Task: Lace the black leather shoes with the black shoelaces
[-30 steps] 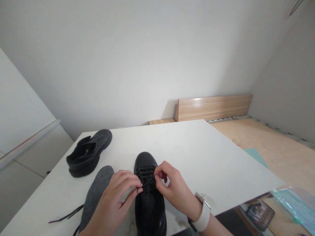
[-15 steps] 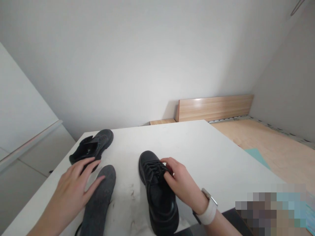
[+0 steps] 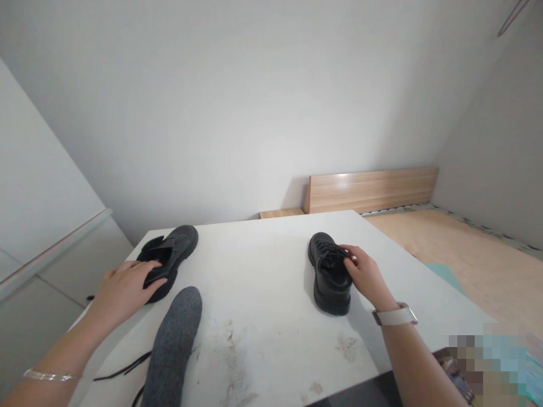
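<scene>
On the right half of the table stands a laced black shoe (image 3: 333, 291), toe pointing away. My right hand (image 3: 361, 270) is closed on it near the laces and the opening's edge. At the far left lies a second black shoe (image 3: 180, 244) with its tongue pulled back. My left hand (image 3: 131, 287) grips its heel end, thumb on the outer side and fingers over the opening. A grey felt insole (image 3: 173, 345) lies on the table just right of my left forearm. Loose black laces (image 3: 125, 368) stick out beside it.
The white table (image 3: 250, 260) has dirt smudges (image 3: 231, 362) in front of me. A dark flat thing (image 3: 356, 394) lies along the near edge. Beyond the right side is a wooden bed base (image 3: 424, 234) with a headboard (image 3: 373, 189). A white cabinet (image 3: 63, 271) stands left.
My right hand has moved the laced shoe away from me and to the right. My left hand has shifted from above the insole to the other shoe's heel and taken hold there.
</scene>
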The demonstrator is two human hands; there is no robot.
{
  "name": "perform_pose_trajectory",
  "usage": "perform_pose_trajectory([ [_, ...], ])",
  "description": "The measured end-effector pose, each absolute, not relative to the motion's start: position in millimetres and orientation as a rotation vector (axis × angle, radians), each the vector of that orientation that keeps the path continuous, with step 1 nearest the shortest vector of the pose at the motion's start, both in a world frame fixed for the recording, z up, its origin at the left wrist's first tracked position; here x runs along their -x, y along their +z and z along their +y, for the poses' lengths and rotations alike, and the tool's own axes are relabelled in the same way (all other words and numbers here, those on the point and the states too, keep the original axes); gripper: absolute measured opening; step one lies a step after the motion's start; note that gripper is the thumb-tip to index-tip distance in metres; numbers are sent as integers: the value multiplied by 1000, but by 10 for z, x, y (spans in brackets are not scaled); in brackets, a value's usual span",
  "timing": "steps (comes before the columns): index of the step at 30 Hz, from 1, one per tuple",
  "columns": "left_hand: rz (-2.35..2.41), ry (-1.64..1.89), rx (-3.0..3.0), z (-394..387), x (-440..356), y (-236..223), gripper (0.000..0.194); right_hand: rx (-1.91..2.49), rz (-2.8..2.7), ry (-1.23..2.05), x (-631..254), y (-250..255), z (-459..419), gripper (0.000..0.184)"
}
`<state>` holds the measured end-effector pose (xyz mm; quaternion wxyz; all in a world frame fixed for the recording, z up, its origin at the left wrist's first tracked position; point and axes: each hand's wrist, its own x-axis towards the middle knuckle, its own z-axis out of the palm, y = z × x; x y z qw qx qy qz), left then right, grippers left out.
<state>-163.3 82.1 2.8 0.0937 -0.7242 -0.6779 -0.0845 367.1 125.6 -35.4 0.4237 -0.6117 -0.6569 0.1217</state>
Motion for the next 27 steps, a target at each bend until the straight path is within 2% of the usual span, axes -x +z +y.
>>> perform_pose_trajectory([
  [4, -1894, -274, 2174, 939, 1780, -77, 44, 1565, -1544, 338, -3813, -449, 1279, 44],
  [10, -1832, -613, 2200, 999, 1751, -128, 45, 1571, -1401, 435, -3773, -554, 1164, 54],
  [12, -1752, -722, 2183, 954, 1585, -90, 46, 1545, -1335, 358, -3688, -542, 1037, 54],
  [15, -1580, -894, 2172, 805, 1164, -11, 44, 1424, -1292, 42, -3450, -445, 760, 42],
  [18, -1367, -976, 2300, 600, 633, 53, 31, 1267, -1360, -188, -3107, -306, 473, 23],
  [20, -1262, -993, 2426, 467, 297, 57, 20, 1171, -1471, -143, -2877, -243, 325, 17],
  [23, -1273, -861, 2651, 298, -112, -11, 4, 1073, -1630, 30, -2606, -224, 180, 22],
  [27, -1322, -742, 2718, 119, -479, -145, 12, 987, -1775, 247, -2398, -264, 59, 26],
])
